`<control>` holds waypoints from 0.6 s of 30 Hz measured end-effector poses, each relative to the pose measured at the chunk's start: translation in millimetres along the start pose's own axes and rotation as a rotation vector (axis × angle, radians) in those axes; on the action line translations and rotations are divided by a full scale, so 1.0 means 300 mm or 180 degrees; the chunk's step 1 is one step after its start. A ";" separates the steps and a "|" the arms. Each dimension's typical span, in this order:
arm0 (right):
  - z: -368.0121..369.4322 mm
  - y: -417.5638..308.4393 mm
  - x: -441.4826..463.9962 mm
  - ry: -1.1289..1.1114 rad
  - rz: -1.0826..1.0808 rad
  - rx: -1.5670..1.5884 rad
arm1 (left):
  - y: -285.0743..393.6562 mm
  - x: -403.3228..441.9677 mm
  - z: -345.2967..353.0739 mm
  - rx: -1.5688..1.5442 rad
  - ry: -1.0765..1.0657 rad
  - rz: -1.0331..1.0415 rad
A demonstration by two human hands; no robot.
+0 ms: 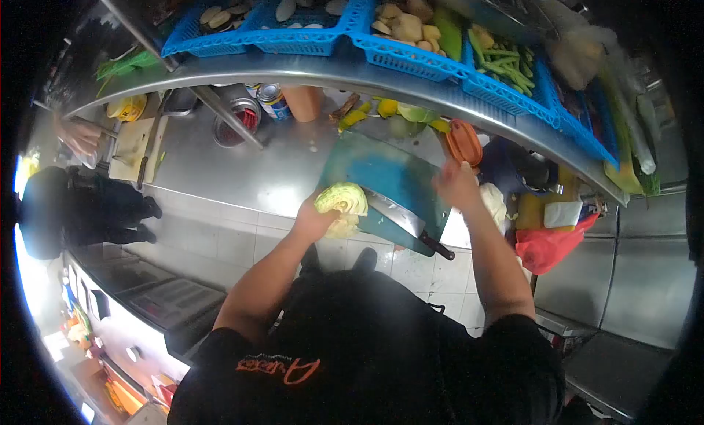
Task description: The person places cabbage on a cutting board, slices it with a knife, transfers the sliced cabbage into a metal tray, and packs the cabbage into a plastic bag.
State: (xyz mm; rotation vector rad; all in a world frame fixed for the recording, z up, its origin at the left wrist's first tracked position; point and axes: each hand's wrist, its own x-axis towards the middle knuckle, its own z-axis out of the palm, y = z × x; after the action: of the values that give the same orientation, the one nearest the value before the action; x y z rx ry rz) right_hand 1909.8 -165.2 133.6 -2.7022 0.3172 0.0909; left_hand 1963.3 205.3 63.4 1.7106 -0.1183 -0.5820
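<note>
A cut cabbage [342, 200], its pale layered inside showing, is in my left hand [314, 221] at the near left edge of the green cutting board [367, 157]. On the board lies a large kitchen knife [396, 211], its dark handle pointing toward me and to the right. My right hand [457, 186] is over the board's right side, just below an orange-brown oval dish [464, 142]. Motion smears its fingers, so I cannot tell whether they touch the dish or hold anything.
Blue baskets [293, 42] of cut vegetables line the steel shelf [308, 69] above. Cans [273, 101] and a metal pot [236, 123] stand behind the board. A red plastic bag [554, 243] hangs at right. Another person [95, 209] stands at far left.
</note>
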 end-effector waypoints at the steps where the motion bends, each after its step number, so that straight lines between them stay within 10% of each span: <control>1: 0.072 0.053 -0.115 -0.0476 -0.0119 0.0069 | 0.002 0.000 -0.005 -0.0046 -0.0043 -0.0014; 12: 0.116 -0.014 -0.384 -0.0134 0.0991 0.0398 | -0.039 0.102 -0.068 0.2115 -0.0151 0.1252; 15: 0.152 0.031 -0.321 -0.0153 0.0755 0.0121 | 0.020 0.103 -0.090 -0.0211 -0.0455 0.0134; 18: 0.178 0.042 -0.258 0.0109 0.0277 0.0047 | 0.013 0.068 -0.116 -0.0112 -0.0257 0.0133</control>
State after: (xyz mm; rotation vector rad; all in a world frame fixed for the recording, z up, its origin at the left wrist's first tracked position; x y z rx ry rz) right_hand 1830.9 -138.2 88.6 -2.6777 0.4441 0.0671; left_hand 1997.2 227.5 64.4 1.6471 -0.1996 -0.6190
